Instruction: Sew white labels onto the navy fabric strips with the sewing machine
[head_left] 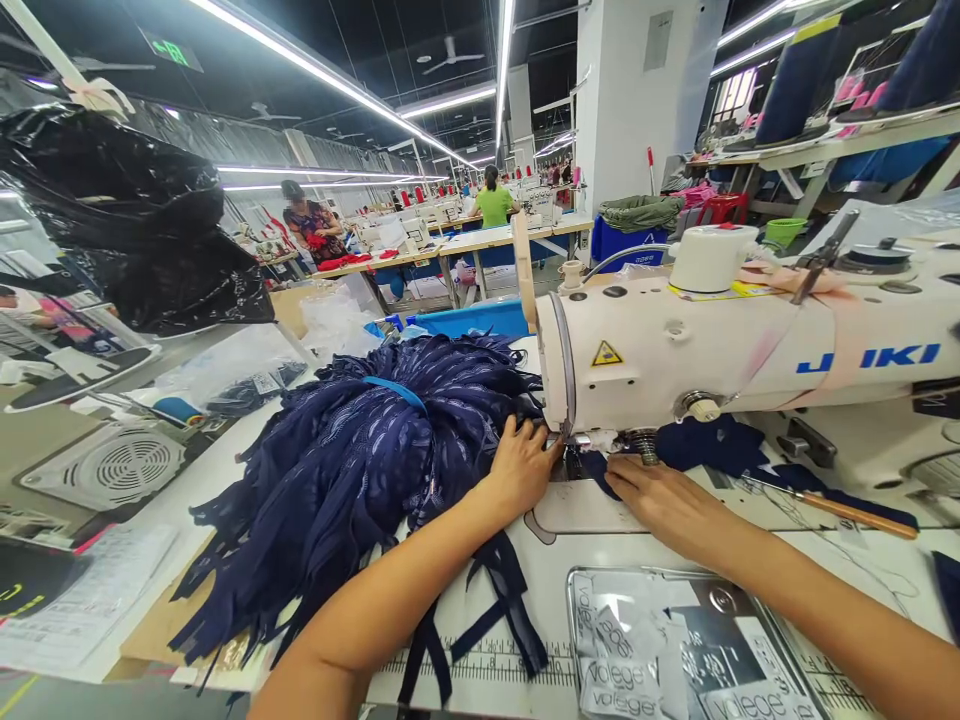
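My left hand (523, 468) is just left of the needle area of the white sewing machine (622, 350), beside a big bundle of navy lace-edged straps (375, 440). Its fingers are bent and close together, and what lies under them is hidden. A blue tie (397, 391) wraps the bundle's middle. My right hand (667, 500) is on the other side of the needle, with its fingers closed on a small navy fabric piece (598, 470) near the presser foot (571, 462). More navy fabric (712, 445) lies under the machine arm.
A clear-lidded box of printed labels (690, 650) sits at the table's front. Wooden-handled tweezers (855, 513) lie at right. Loose straps (502, 600) cross the printed ruler (480, 668). A black plastic bag (135, 220) hangs at left. Other people work at tables behind.
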